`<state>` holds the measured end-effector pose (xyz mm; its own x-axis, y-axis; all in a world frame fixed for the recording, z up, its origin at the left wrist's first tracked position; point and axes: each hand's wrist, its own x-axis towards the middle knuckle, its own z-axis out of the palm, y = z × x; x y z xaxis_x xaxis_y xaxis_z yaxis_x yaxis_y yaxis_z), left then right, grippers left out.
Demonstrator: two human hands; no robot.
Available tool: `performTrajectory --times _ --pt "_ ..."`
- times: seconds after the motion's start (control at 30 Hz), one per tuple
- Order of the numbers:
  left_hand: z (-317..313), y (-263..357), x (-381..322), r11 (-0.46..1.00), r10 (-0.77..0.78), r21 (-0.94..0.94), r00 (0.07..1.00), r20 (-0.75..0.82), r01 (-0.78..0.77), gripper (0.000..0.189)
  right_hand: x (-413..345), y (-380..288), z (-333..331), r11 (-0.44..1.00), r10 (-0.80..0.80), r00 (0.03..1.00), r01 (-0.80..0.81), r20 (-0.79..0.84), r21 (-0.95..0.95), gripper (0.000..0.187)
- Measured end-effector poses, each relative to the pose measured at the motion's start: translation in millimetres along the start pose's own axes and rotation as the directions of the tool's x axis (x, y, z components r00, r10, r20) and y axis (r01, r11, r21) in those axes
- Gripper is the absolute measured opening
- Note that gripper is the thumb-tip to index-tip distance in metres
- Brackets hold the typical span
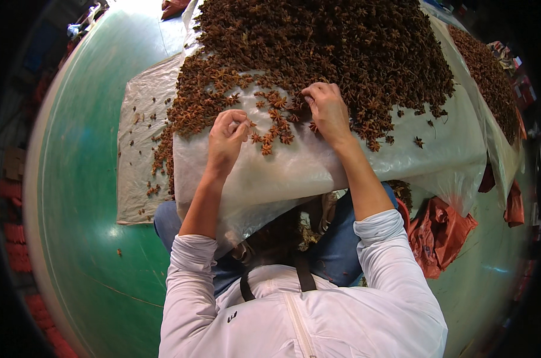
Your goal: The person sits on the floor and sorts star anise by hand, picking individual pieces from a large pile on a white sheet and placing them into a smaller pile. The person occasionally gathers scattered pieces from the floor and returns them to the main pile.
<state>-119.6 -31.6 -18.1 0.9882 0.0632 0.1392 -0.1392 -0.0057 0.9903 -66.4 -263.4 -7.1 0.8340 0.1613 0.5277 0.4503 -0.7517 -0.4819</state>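
A large heap of dried star anise point(315, 49) covers the far part of a table draped in translucent plastic sheeting point(270, 174). My left hand point(228, 136) hovers above the sheeting at the heap's left front, fingers curled in against the thumb. A brown star anise piece point(252, 125) shows at its fingertips. At the heap's front edge is my right hand point(328, 109), back up, its fingers bent down towards the pods. Whether it holds one is hidden. Between the hands lies a small loose group of star anise point(275, 127) on the plastic.
Lower on the left, another sheet point(140, 134) carries scattered pods and fragments. A second heap point(485, 76) spreads at the far right. Red plastic bags point(440, 237) hang or lie beside my right knee. Single pods point(418, 142) sit near the table's right front. The floor point(91, 179) is green.
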Motion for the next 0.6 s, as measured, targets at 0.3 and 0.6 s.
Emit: performTrajectory --times 0.3,0.6 --pt "-8 -5 28 0.974 0.041 0.227 0.99 -0.137 -0.009 0.005 6 -8 28 0.999 -0.014 0.987 0.018 0.158 -0.028 0.023" --pt "-24 38 27 0.966 -0.128 0.252 0.944 0.304 0.05 0.017 3 -16 1 0.978 0.09 0.995 -0.095 0.036 0.186 0.023"
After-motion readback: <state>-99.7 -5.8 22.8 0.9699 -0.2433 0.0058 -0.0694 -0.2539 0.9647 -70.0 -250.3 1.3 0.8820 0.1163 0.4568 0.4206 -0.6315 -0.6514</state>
